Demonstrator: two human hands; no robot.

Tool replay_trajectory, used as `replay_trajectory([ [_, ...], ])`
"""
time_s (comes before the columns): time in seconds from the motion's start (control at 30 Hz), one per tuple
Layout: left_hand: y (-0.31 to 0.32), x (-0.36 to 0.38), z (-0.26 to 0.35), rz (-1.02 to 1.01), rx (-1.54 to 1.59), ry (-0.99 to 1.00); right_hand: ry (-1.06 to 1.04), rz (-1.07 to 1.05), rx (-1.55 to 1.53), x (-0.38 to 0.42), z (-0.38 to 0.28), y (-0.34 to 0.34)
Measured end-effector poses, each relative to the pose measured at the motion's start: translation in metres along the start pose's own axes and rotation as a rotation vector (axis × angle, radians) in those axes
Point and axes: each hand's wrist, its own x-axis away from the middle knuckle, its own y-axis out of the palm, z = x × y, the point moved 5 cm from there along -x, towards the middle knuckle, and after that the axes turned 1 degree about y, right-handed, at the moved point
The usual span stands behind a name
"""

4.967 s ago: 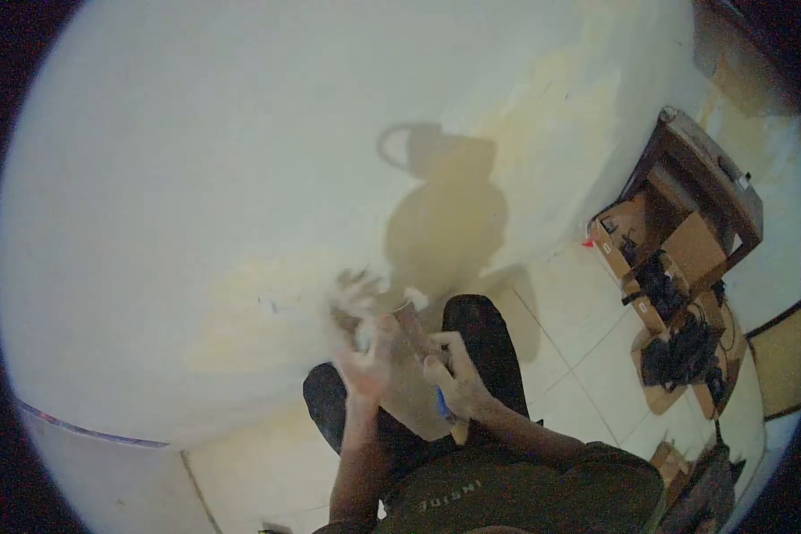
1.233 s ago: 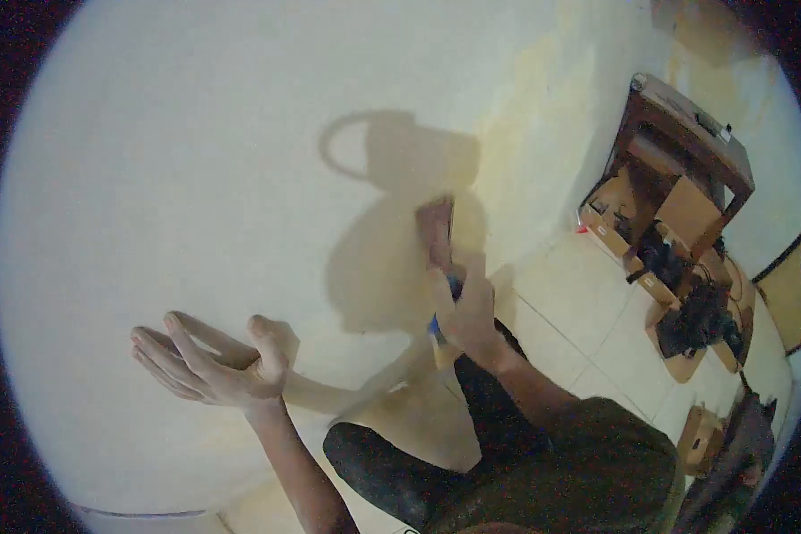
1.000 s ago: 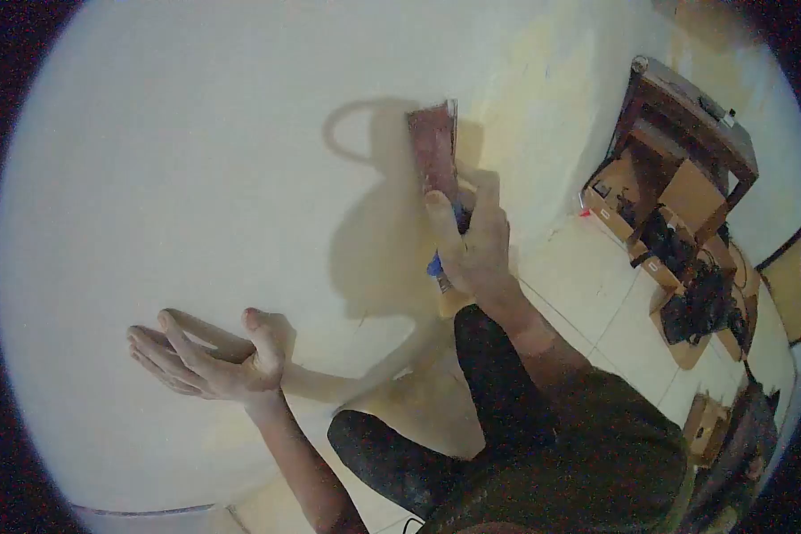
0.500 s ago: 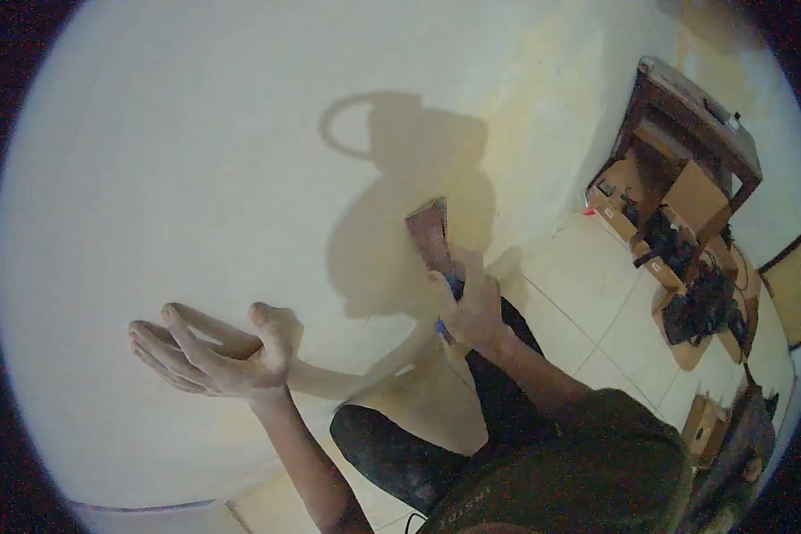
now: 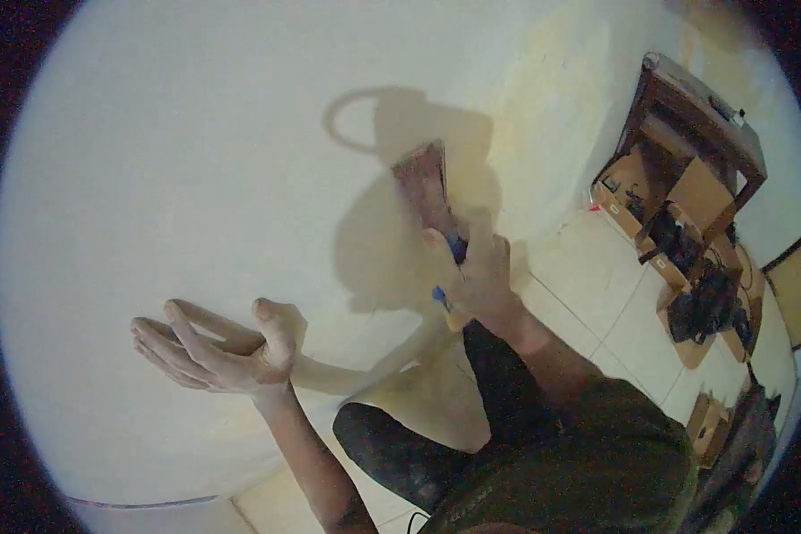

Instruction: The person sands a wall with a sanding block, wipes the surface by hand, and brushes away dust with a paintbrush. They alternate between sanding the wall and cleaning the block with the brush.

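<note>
My right hand [image 5: 482, 271] is wrapped round the blue handle of a putty knife [image 5: 425, 185]. Its wide, brownish blade points up, close to the pale wall [image 5: 214, 196]. At the left, my left hand [image 5: 227, 351] is open in front of the wall, with its fingers stretched leftward and slightly curled and its thumb apart. Nothing shows in that hand, and its fingers look dusted with white. Shadows of my head and arms fall across the wall.
A dark wooden table [image 5: 699, 111] stands at the right against the wall. Cardboard boxes [image 5: 699, 196] with black items sit beneath and before it. Another small box [image 5: 707, 423] lies lower right on the tiled floor [image 5: 587, 285]. My bent knees [image 5: 392, 449] are close to the wall.
My right hand and the putty knife have moved up along the wall, with the blade now higher. My left hand has stayed nearly in place.
</note>
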Motion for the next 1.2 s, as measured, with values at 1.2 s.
replay_trajectory([
  [1.2, -0.034, 0.002, -0.015, 0.006, -0.024, 0.006, -0.195, 0.058, -0.010, 0.056, 0.019, 0.025],
])
